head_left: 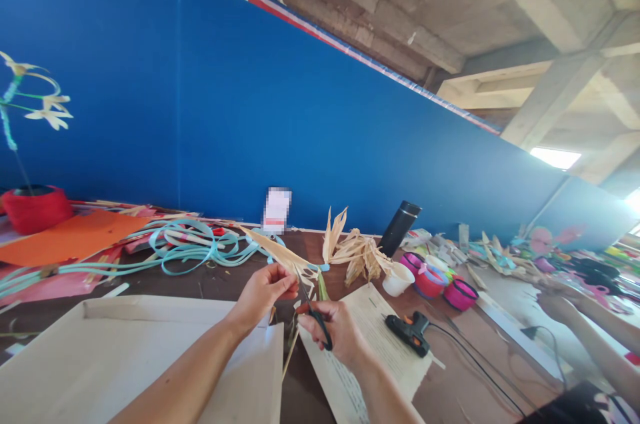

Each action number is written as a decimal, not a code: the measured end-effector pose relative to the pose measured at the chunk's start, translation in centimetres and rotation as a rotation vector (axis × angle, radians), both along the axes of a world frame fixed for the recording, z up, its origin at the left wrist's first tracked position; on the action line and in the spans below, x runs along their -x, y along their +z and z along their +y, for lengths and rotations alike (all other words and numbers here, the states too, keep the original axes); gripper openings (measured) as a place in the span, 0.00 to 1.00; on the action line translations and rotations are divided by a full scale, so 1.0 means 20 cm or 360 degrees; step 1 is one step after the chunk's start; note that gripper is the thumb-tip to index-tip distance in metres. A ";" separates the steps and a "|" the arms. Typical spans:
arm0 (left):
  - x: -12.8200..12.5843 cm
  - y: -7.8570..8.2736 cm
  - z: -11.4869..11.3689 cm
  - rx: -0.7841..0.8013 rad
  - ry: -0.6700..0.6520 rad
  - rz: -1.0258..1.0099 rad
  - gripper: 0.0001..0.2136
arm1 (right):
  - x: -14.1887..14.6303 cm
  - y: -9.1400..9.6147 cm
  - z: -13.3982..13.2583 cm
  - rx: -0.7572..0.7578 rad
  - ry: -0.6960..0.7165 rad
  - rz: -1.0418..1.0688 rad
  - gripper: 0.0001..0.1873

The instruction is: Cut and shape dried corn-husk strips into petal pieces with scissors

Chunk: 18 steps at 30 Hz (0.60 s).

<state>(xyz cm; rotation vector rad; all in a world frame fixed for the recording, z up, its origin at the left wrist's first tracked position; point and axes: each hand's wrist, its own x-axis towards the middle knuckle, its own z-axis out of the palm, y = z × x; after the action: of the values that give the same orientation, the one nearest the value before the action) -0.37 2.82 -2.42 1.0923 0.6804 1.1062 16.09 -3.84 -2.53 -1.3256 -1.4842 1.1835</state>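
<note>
Currently, the left hand [267, 292] clamps a pale dried husk strip [274, 248] between thumb and fingertips; the strip is located above the brown tabletop [215, 281], its lower end partly concealed by the fingers. The right hand [336, 327] is closed around the black-handled scissors [323, 327], with the handle loops partly covered. Blade contact with the strip cannot be determined. Right of the hands, a black hot glue gun [407, 332] rests on a printed sheet [385, 324] partly obscured by the right forearm. A pixelated patch [277, 209] masks an upright item. At the right edge, another person's forearms [595, 324] are cut off.
</note>
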 end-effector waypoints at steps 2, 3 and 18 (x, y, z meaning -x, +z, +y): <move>0.00 0.00 0.00 0.0006 0.0001 0.0006 0.11 | 0.00 0.01 -0.01 -0.0001 -0.0003 -0.0004 0.22; 0.00 0.00 0.00 0.0009 0.0004 0.0010 0.11 | 0.00 0.02 -0.01 0.0002 -0.0013 -0.0006 0.22; 0.01 0.00 0.00 -0.0020 -0.0017 0.0002 0.11 | 0.00 0.01 0.00 0.0037 -0.0007 0.0005 0.23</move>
<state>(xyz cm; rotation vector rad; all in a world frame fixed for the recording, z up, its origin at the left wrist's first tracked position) -0.49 2.87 -2.34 1.1061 0.6689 1.1022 16.03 -3.90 -2.36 -1.3415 -1.4689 1.2032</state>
